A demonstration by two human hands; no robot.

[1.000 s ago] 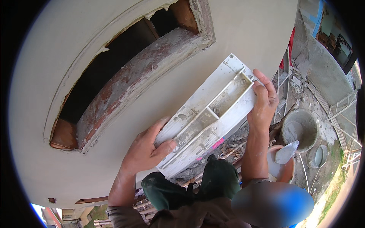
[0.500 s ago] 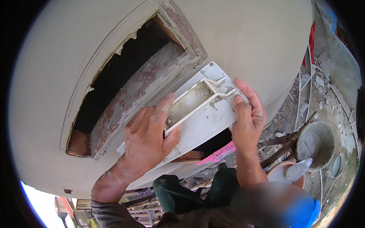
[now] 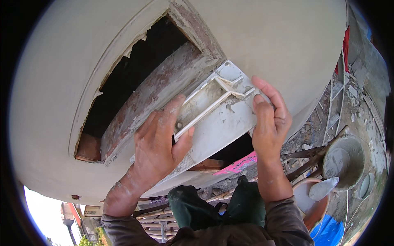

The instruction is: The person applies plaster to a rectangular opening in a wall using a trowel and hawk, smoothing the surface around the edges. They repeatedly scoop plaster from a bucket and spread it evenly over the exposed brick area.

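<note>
A white plastering float (image 3: 223, 127), smeared with grey plaster, lies slantwise along the ledge below a window opening (image 3: 135, 65). My left hand (image 3: 156, 141) is closed around the lower left end of its frame-like handle. At the float's right edge, my right hand (image 3: 269, 119) grips the board between thumb and fingers. The board's face that is turned to the wall (image 3: 283, 49) is hidden, so I cannot tell whether it touches the plaster. Dried plaster marks both hands.
The window opening has rough, chipped edges. A second dark opening (image 3: 236, 151) with a pink strip (image 3: 238, 165) lies under the float. Lower right are a plaster-coated bucket (image 3: 363, 141), an orange basin (image 3: 318, 215), a ladder (image 3: 337, 96) and rubble. Poles (image 3: 160, 225) lie below.
My view has shifted slightly, moving the surroundings a little to the right. The float has tilted a little, and both hands keep their hold on it.
</note>
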